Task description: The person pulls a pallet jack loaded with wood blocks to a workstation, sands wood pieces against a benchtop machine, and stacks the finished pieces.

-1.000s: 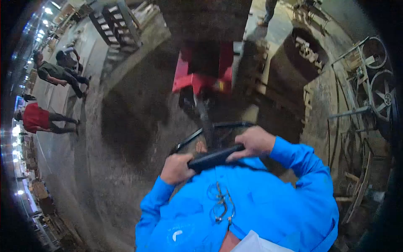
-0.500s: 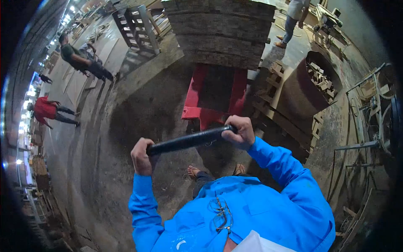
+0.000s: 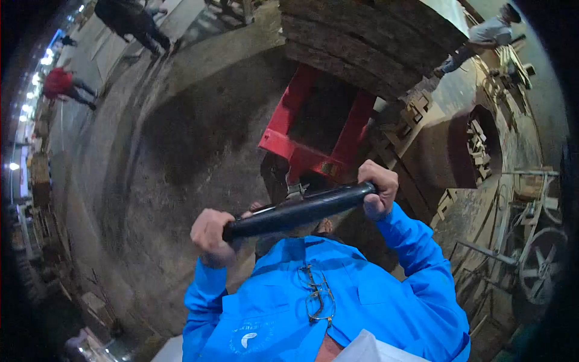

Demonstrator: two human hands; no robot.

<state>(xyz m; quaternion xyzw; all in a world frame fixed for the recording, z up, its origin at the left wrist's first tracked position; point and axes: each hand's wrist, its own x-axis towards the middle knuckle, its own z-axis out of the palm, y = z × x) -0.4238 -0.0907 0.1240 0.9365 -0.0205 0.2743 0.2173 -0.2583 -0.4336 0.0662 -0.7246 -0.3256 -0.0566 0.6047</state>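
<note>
Both of my hands grip the black handle bar (image 3: 301, 211) of a red pallet jack (image 3: 280, 145). My left hand (image 3: 212, 234) is closed around the bar's left end, and my right hand (image 3: 379, 188) is wrapped around its right end, a little higher in view. The bar sits close in front of my body, tilted up to the right. Beyond it, the jack's red forks run under a large stack of wooden boards (image 3: 368, 42). The handle's shaft is mostly hidden behind the bar.
Right of the jack, a large rusty drum (image 3: 443, 151) holds wood scraps (image 3: 476, 148). A wheeled metal frame (image 3: 543, 265) stands at far right. One person (image 3: 482, 37) is at upper right; two others, one in dark clothes (image 3: 129, 21) and one in red (image 3: 58, 83), are at upper left.
The pallet jack and board stack have turned in view, their far end swinging right. My hands and the bar have shifted slightly right. The person at upper right shows more fully.
</note>
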